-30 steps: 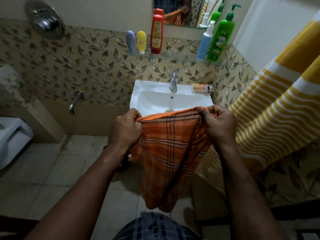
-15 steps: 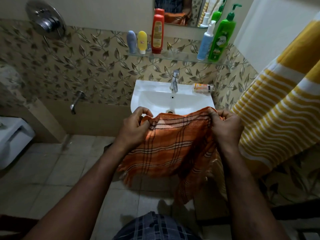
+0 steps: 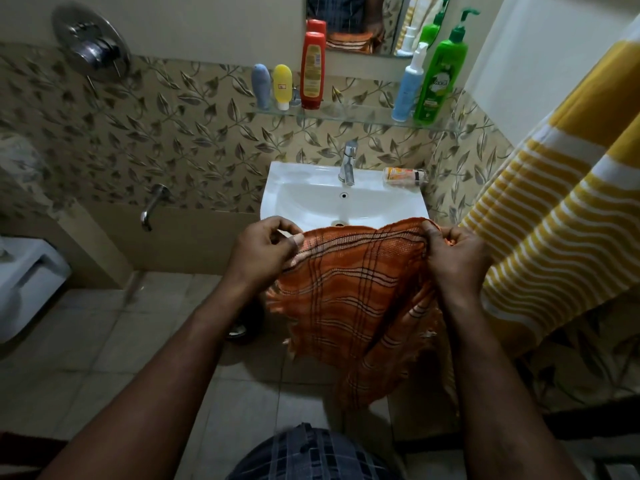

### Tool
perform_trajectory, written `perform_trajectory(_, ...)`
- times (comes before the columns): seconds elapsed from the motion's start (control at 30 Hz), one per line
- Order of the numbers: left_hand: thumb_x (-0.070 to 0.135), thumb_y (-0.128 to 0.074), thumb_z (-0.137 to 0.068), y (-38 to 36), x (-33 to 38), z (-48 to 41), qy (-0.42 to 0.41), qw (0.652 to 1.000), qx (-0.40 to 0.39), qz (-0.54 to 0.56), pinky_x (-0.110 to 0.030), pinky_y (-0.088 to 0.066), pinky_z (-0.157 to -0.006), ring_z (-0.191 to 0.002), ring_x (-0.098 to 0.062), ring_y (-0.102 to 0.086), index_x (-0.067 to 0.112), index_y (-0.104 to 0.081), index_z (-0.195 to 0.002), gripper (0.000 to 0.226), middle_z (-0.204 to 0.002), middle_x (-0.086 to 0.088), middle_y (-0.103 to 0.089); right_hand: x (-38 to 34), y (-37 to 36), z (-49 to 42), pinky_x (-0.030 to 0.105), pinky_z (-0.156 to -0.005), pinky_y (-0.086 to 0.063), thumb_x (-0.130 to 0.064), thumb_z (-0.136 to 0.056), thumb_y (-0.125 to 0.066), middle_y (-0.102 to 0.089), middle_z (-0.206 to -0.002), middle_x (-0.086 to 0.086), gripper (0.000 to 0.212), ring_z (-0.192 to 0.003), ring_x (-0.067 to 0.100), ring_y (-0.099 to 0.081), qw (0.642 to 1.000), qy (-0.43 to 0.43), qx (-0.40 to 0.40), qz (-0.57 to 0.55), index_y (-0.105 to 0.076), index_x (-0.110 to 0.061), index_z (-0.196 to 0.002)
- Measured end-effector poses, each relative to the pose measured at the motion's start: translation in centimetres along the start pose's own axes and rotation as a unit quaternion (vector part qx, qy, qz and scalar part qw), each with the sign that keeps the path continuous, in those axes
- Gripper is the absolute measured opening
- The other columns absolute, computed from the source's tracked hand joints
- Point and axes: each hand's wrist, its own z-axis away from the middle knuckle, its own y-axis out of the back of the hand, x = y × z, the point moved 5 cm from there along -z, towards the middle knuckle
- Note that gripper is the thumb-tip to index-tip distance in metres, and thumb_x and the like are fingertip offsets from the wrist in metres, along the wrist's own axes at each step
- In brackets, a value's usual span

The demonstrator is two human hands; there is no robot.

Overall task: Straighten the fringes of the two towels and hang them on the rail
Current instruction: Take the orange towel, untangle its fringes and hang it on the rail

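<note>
Orange checked towel [image 3: 353, 292] is hanging in mid-air in front of the sink [image 3: 277, 183], with the left hand [image 3: 266, 251] pinching its top-left edge and the right hand [image 3: 453, 258] gripping the bunched top-right corner. Yellow striped towel [image 3: 554, 230] is draping at right, seemingly hung already, though the rail is out of view. I'm reading this as roughly halfway, with the orange one's fringe looking ragged and hanging not yet done.

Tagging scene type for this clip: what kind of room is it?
Most likely a home bathroom: a white washbasin with a tap against a tiled wall, toiletry bottles on a glass shelf under a mirror, and a shower valve on the wall at left.
</note>
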Motion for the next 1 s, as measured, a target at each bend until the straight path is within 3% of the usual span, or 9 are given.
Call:
perform_trajectory(0.07,0.002,-0.065,-0.100,-1.0,0.5,0.6,0.048,0.989,-0.042,0.135,-0.022,-0.047,-0.050,-0.043,-0.006,-0.052,0.012,-0.061,-0.105,0.012,-0.049,0.006,-0.055,-0.2,-0.6,0.3,0.032,-0.074,-0.054,-0.045,-0.094,-0.074,-0.078,-0.086,0.000,0.030,-0.083,0.019,-0.073,0.999,-0.004,-0.016,-0.028,-0.082,-0.017,-0.098)
perform_trajectory(0.13,-0.002,-0.061,-0.101,-1.9,1.5,0.9,0.072,0.969,-0.070,0.226,-0.025,-0.051,-0.052,-0.048,-0.012,-0.056,0.012,-0.062,-0.103,0.015,-0.055,0.003,-0.060,-0.8,-1.5,1.3,0.029,-0.076,-0.053,-0.042,-0.096,-0.071,-0.077,-0.090,-0.006,0.028,-0.089,0.016,-0.073,0.998,0.007,-0.047,-0.050,-0.083,-0.018,-0.105)
perform_trajectory(0.23,-0.008,-0.056,-0.100,-3.4,2.5,1.2,0.079,0.962,-0.123,0.229,-0.029,-0.060,-0.064,-0.066,-0.017,-0.069,0.009,-0.073,-0.094,0.025,-0.076,-0.006,-0.075,-2.1,-3.2,3.8,0.029,-0.071,-0.054,-0.030,-0.100,-0.068,-0.078,-0.083,-0.007,0.016,-0.075,0.005,-0.069,0.988,0.032,-0.099,-0.117,-0.083,-0.025,-0.103)
perform_trajectory(0.33,-0.012,-0.055,-0.098,-4.7,3.0,1.9,0.060,0.968,-0.164,0.181,-0.024,-0.060,-0.071,-0.080,-0.015,-0.074,0.011,-0.079,-0.094,0.033,-0.089,-0.003,-0.080,-2.8,-4.4,5.9,0.020,-0.070,-0.055,-0.016,-0.102,-0.068,-0.077,-0.080,-0.006,0.017,-0.074,0.002,-0.072,0.976,0.045,-0.139,-0.161,-0.082,-0.016,-0.111)
perform_trajectory(0.5,-0.030,-0.044,-0.085,-5.6,3.8,2.8,0.012,0.963,-0.213,0.167,-0.025,-0.061,-0.082,-0.104,-0.017,-0.077,0.011,-0.078,-0.109,0.059,-0.106,-0.003,-0.081,-2.9,-5.0,6.3,0.053,-0.100,-0.059,-0.015,-0.103,-0.064,-0.081,-0.107,0.005,0.023,-0.107,0.025,-0.076,0.946,0.001,-0.203,-0.252,-0.078,-0.016,-0.121)
perform_trajectory(0.63,-0.012,-0.068,-0.090,-4.9,3.7,2.6,-0.094,0.981,-0.170,0.018,-0.031,-0.062,-0.092,-0.102,-0.011,-0.077,0.018,-0.078,-0.116,0.041,-0.108,0.000,-0.081,-3.2,-4.3,6.0,0.058,-0.107,-0.053,-0.020,-0.100,-0.068,-0.079,-0.117,0.009,0.020,-0.119,0.031,-0.071,0.922,-0.005,-0.253,-0.293,-0.082,-0.030,-0.108)
perform_trajectory(0.7,0.002,-0.077,-0.090,-4.5,3.7,2.6,-0.138,0.980,-0.127,-0.068,-0.031,-0.063,-0.089,-0.093,-0.003,-0.077,0.018,-0.082,-0.110,0.026,-0.100,0.006,-0.082,-3.2,-4.0,6.1,0.053,-0.101,-0.058,-0.015,-0.102,-0.066,-0.079,-0.117,0.008,0.024,-0.114,0.029,-0.073,0.920,0.005,-0.263,-0.291,-0.079,-0.031,-0.115)
perform_trajectory(0.83,0.006,-0.075,-0.092,-4.5,3.6,2.5,-0.157,0.979,-0.085,-0.095,-0.033,-0.064,-0.074,-0.072,-0.003,-0.074,0.019,-0.083,-0.094,0.015,-0.080,0.009,-0.079,-3.2,-4.0,6.3,0.050,-0.088,-0.063,-0.006,-0.101,-0.066,-0.081,-0.111,0.007,0.034,-0.094,0.029,-0.076,0.916,-0.001,-0.268,-0.299,-0.069,-0.024,-0.130)
perform_trajectory(1.0,0.027,-0.077,-0.090,-5.1,3.1,2.3,-0.178,0.973,-0.088,-0.120,-0.031,-0.052,-0.072,-0.085,-0.009,-0.064,0.021,-0.078,-0.085,0.008,-0.091,0.009,-0.064,-3.3,-4.4,6.4,0.053,-0.092,-0.062,-0.002,-0.094,-0.073,-0.081,-0.104,0.011,0.033,-0.098,0.030,-0.078,0.913,-0.023,-0.264,-0.309,-0.072,-0.021,-0.121)
